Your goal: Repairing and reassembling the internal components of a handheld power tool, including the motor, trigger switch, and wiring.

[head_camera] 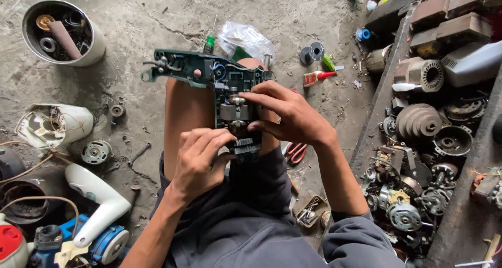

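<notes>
From my seat behind the head camera I see my left hand (201, 161) curled against the lower end of the opened power tool (230, 98), fingers bent and pressed onto its black ribbed part. My right hand (285, 116) lies over the middle of the tool, thumb and fingers pinching the grey motor block inside the dark green shell. The tool rests across my bare knees, its handle end pointing left.

Just right of my thigh lies a small open tin box (309, 210) with metal bits inside, and a pair of red-handled scissors (297, 152) shows under my right wrist. To the lower left sit a white hair-dryer-shaped casing (97, 197) and a blue machine body (107, 242).

Farther out, beyond the tool, a crumpled clear plastic bag (246, 38) lies with something green in it; beside it is a small tube with a red cap (318, 77) — its label too small to read. At the far left stands a round white tub (65, 31) holding a brass piece, a bearing ring and dark scraps.

Along the right runs a low shelf (374, 121) crowded with old motors, pulleys and wound coils. Everything rests on a cracked grey concrete floor (136, 12) — dusty, strewn with screws.
</notes>
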